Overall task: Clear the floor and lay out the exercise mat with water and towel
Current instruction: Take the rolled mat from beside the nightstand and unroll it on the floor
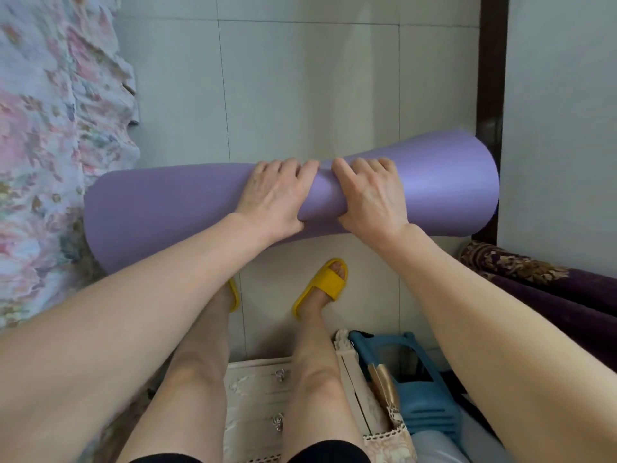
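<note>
The rolled purple mat (160, 212) is held in front of the person, above the tiled floor (300, 88), and its long axis runs from left to right across the body. Both hands hold it at the middle: the left hand (277, 195) and the right hand (370, 195) lie side by side, close together, each with the fingers curled over the top of the roll and the thumb below. The squeeze makes the roll narrow at the middle and wide at both ends. The left end comes near the floral cloth (50, 135), the right end near the dark door frame (490, 78). Free floor lies ahead, beyond the roll and away from the yellow slippers (329, 284), so I judge that the mat should go down and unroll forward, at a right angle to its axis. Neither hand is nearer to an end. Water and towel are not in view
</note>
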